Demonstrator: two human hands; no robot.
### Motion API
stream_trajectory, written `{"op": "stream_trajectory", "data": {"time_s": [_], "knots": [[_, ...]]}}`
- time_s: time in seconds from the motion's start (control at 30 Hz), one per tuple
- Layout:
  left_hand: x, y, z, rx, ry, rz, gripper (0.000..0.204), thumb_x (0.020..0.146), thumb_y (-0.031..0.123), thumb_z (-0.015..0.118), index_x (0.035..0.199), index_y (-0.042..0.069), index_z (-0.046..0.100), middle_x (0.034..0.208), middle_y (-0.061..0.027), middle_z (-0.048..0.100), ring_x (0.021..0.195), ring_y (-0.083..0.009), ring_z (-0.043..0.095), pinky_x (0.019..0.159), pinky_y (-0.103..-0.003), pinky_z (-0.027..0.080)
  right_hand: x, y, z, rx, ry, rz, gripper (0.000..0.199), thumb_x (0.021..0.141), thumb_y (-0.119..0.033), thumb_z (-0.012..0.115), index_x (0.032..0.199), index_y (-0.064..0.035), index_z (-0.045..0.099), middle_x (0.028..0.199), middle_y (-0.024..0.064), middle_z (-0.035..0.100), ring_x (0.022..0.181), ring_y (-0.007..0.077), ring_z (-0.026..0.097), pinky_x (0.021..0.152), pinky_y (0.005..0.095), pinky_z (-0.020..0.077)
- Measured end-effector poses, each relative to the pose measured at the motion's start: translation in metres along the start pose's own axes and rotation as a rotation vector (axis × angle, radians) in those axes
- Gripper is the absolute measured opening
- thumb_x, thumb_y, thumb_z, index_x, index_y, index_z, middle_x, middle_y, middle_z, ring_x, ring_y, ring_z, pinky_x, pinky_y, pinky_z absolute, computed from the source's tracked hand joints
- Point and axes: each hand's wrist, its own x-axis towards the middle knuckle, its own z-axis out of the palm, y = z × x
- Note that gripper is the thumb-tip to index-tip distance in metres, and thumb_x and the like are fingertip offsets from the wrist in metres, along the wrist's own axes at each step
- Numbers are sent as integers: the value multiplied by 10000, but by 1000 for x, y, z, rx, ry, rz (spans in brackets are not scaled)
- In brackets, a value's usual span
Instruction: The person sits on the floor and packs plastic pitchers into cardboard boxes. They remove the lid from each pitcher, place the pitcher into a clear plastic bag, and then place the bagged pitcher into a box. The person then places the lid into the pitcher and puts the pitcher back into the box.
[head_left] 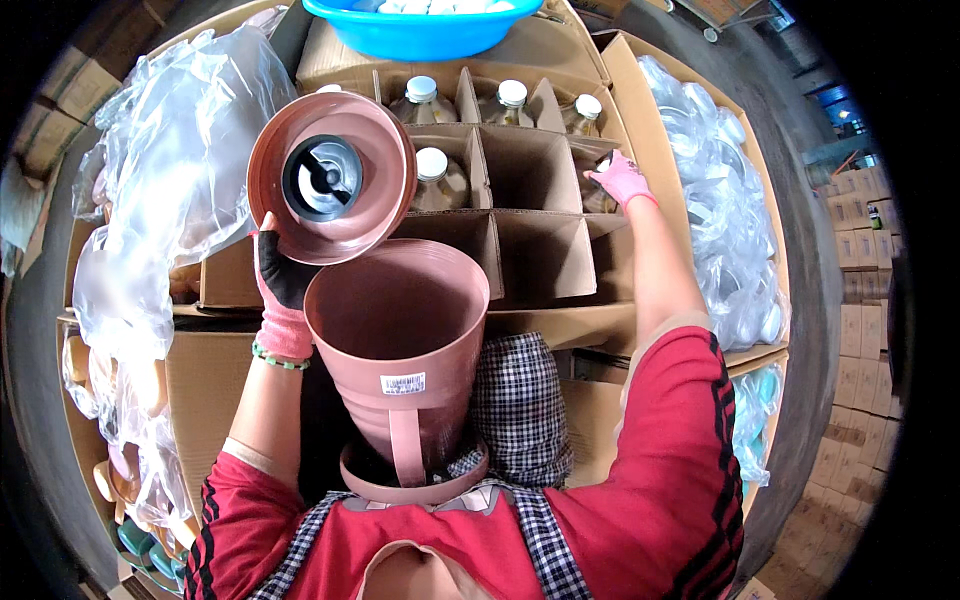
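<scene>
My left hand [280, 290], in a pink glove with black on the palm and fingers, is closed on the rim of a round pinkish-brown plastic lid [385, 190] with a black round fitting in its middle. Below it, a tall plastic flask body [400, 290] of the same colour stands open-mouthed before me, its handle and a small label toward me. My right hand [624, 180], also in a pink glove, reaches into a divided carton [540, 255]. Its fingers are closed around the top of a glass bottle [597, 198] there, partly hidden by the hand.
Several white-capped glass bottles [424, 105] stand in the carton's compartments. A blue basin [425, 35] with white things sits beyond. Cartons with plastic-bagged parts flank both sides, with clear bags [715, 190] at right. A checked cloth bundle [525, 410] is beside the flask body.
</scene>
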Motion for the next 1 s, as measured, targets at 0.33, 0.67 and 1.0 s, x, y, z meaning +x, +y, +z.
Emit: {"op": "stream_trajectory", "data": {"time_s": [0.33, 0.67, 1.0], "knots": [[1, -3, -16, 84, 41, 144, 275, 822, 206, 453, 1017, 24, 523, 1065, -110, 523, 1013, -242, 481, 898, -397, 374, -49, -4, 6, 141, 54, 84, 673, 587, -408, 703, 1109, -52, 470, 1144, 163, 496, 1036, 279, 493, 870, 358, 399], [-13, 4, -4, 169, 139, 303, 357, 865, 235, 358, 1148, 38, 452, 1125, -95, 500, 1060, -236, 454, 931, -378, 346, -194, -1, -199, 180, 553, -185, 624, 589, -383, 716, 1020, 27, 528, 946, 194, 580, 907, 289, 561, 787, 351, 427], [-19, 12, 76, 70, -862, 28, 338, 841, 383, 421, 983, 89, 512, 1330, -214, 222, 1184, -397, 278, 979, -502, 228, -266, 7, -138, 2030, -37, -434, 293, 859, -278, 391, 941, -22, 509, 697, 111, 563, 434, 110, 471, 324, 178, 350]]}}
